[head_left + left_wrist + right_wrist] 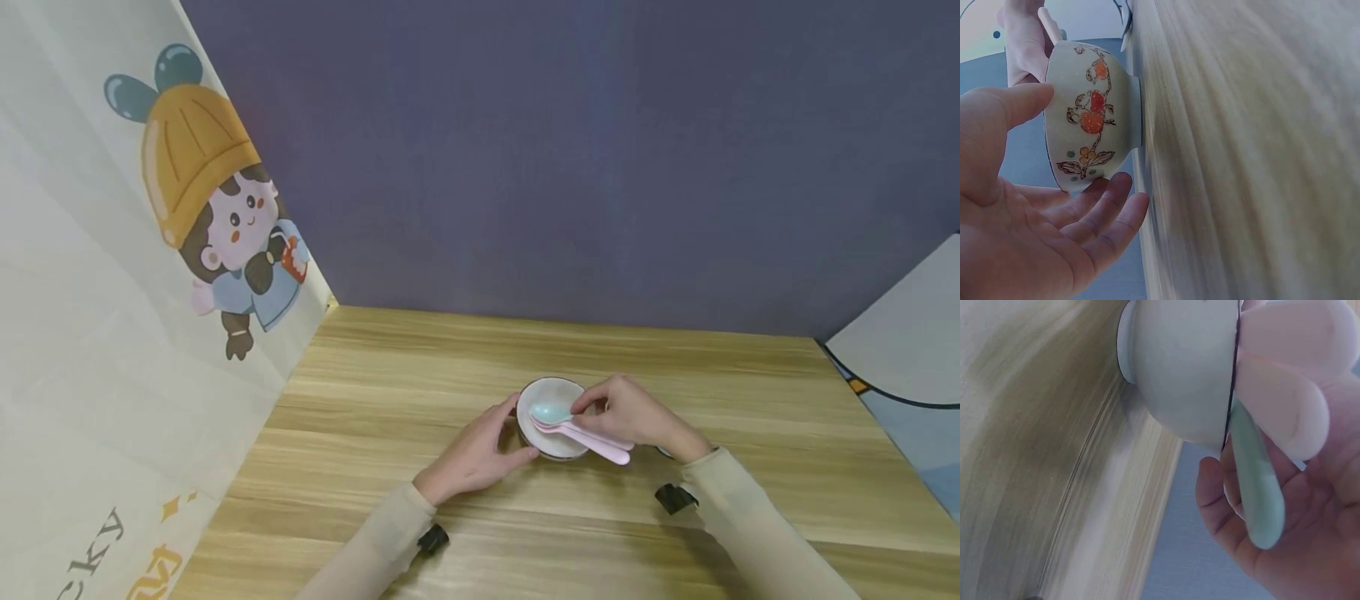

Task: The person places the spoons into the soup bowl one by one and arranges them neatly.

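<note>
Left hand (480, 450) clasping the bowl (551, 390), lower centre of the head view; right hand (630, 410) pinching the green spoon (551, 413)! Pink spoons (606, 447) slant over the rim; a steady left hold should prevent tipping on the table (375, 375).

I am wearing pale beige sleeves (375, 537); near each cuff (415, 502), a small black tab (432, 540) is projecting.

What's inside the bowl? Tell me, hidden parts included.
A mint spoon and two pink spoons, handles sticking out. The right hand and the spoons cover part of the bowl; what lies beneath them can't be seen.
</note>
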Motion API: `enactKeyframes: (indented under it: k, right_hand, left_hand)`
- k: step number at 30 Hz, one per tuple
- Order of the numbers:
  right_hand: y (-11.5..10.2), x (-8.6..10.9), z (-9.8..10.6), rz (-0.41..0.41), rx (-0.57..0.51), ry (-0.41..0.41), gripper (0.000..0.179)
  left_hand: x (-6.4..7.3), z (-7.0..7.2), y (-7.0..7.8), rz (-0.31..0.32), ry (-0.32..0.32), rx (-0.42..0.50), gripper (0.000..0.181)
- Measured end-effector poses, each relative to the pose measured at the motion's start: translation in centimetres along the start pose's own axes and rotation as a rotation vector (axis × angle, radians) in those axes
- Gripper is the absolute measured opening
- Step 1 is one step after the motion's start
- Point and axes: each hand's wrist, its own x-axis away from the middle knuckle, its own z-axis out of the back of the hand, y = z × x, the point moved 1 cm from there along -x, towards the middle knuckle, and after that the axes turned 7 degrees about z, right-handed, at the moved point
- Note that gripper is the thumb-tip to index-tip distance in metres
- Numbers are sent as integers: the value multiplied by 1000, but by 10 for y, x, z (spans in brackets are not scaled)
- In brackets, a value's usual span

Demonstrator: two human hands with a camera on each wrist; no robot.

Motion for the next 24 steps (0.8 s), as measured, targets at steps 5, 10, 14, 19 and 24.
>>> enactKeyframes:
  k: [5,10,14,19,24]
  right_hand:
    - [1,1,0,-15,6,-2,15]
    - [1,1,0,-35,-4,-2,17]
    - [1,1,-1,-36,-27,5,16]
    - [2,1,-2,-23,-35,21,15]
    - [4,3,-2,7,-47,54,12]
  left_hand:
    - [-1,0,0,-2,1,-7,84]
    - [0,0,0,0,0,0,84]
    - [0,0,-1,7,0,-2,85]
    - [0,0,-1,14,2,-7,86]
    - [0,0,-1,17,4,-7,85]
